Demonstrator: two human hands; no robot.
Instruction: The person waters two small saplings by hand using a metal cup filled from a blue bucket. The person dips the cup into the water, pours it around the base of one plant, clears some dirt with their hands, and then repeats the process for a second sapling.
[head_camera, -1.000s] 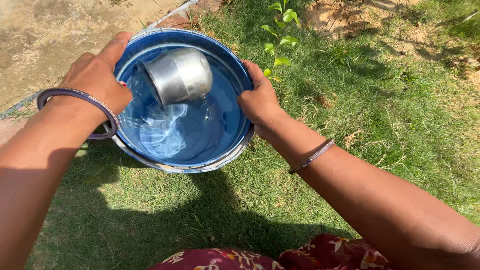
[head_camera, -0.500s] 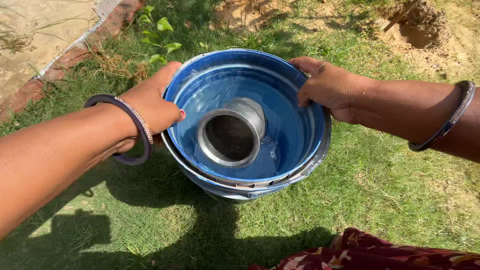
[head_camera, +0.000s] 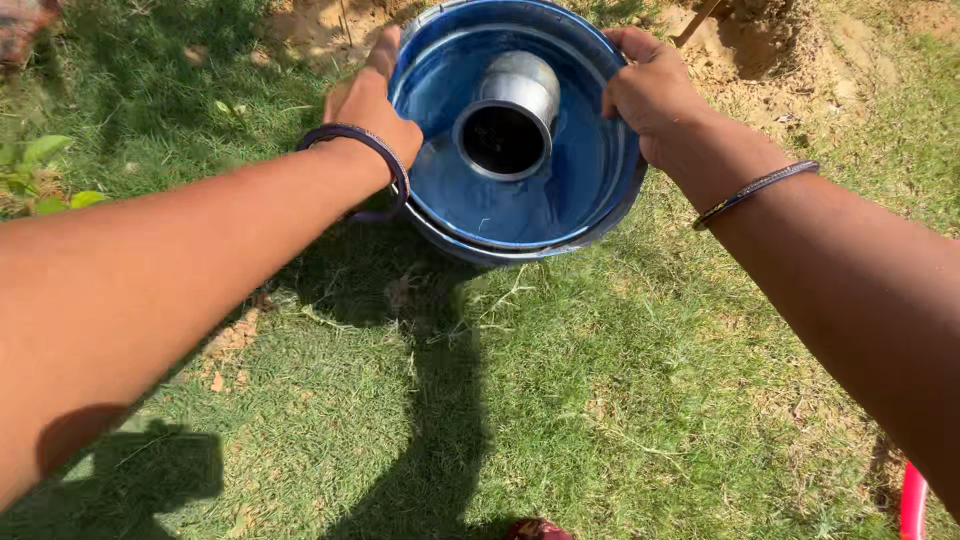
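A blue bucket (head_camera: 520, 215) with water in it is held out in front of me above the grass. My left hand (head_camera: 372, 105) grips its left rim, and my right hand (head_camera: 652, 92) grips its right rim. Inside the bucket a steel pot (head_camera: 508, 115) lies on its side in the water, its dark mouth facing me. Both wrists wear bangles.
Short grass (head_camera: 560, 390) covers the ground below. Bare sandy soil with a dug pit (head_camera: 750, 40) lies just beyond the bucket at the upper right. A small leafy plant (head_camera: 45, 175) grows at the left edge. A red object (head_camera: 912, 505) shows at the lower right corner.
The bucket has been carried forward and to the right, away from the paved edge and the plant, toward the sandy pit. The steel pot has rolled inside it.
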